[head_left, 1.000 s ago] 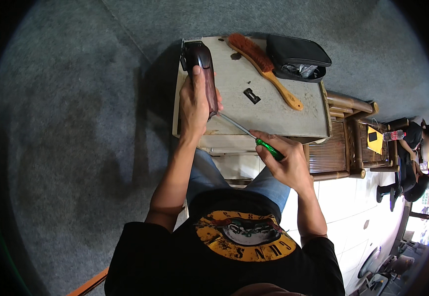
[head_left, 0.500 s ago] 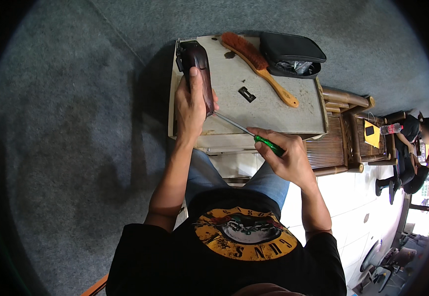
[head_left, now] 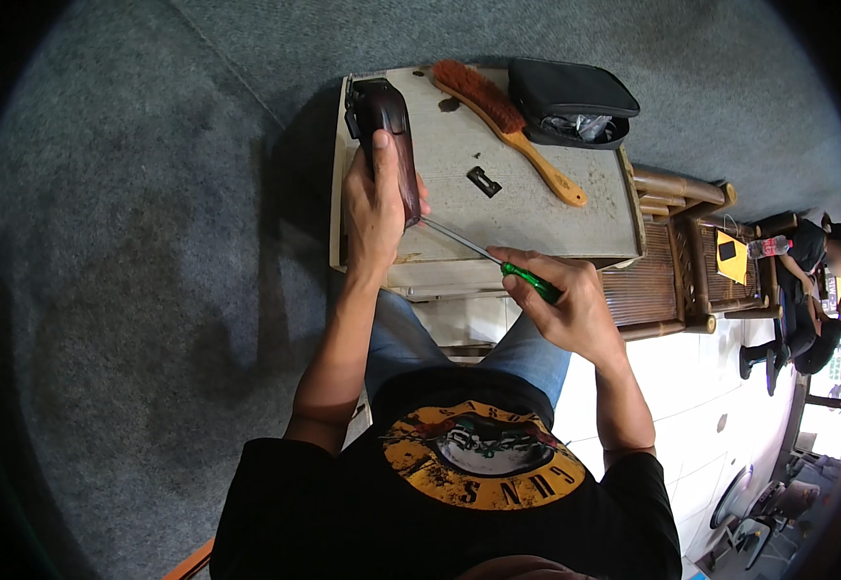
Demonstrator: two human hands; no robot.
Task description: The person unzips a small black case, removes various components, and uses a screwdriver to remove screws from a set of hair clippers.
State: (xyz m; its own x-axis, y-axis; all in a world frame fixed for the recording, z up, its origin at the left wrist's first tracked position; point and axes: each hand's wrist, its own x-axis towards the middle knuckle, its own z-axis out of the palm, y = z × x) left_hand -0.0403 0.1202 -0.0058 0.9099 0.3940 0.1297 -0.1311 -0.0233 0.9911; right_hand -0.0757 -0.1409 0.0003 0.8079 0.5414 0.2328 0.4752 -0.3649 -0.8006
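Dark red-brown hair clippers (head_left: 388,121) lie in my left hand (head_left: 374,208), whose fingers wrap round the body with the thumb along the top. The black blade end points away from me. My right hand (head_left: 575,307) is closed on a screwdriver (head_left: 529,280) with a green handle. Its metal shaft slants up to the left, and the tip is at the near end of the clippers; whether it sits in a screw cannot be made out. A small black metal part (head_left: 484,182) with a slot lies on the pale tabletop (head_left: 440,164), right of the clippers.
A brush (head_left: 527,145) with reddish bristles and a wooden handle lies beside an unzipped black case (head_left: 575,97) at the far right of the tabletop. A bamboo bench (head_left: 648,275) adjoins on the right. Another person (head_left: 807,280) sits farther off. A grey wall (head_left: 178,242) rises on the left.
My right hand and the screwdriver handle have shifted very slightly to the right. The clippers stay in my left hand, nearly still.
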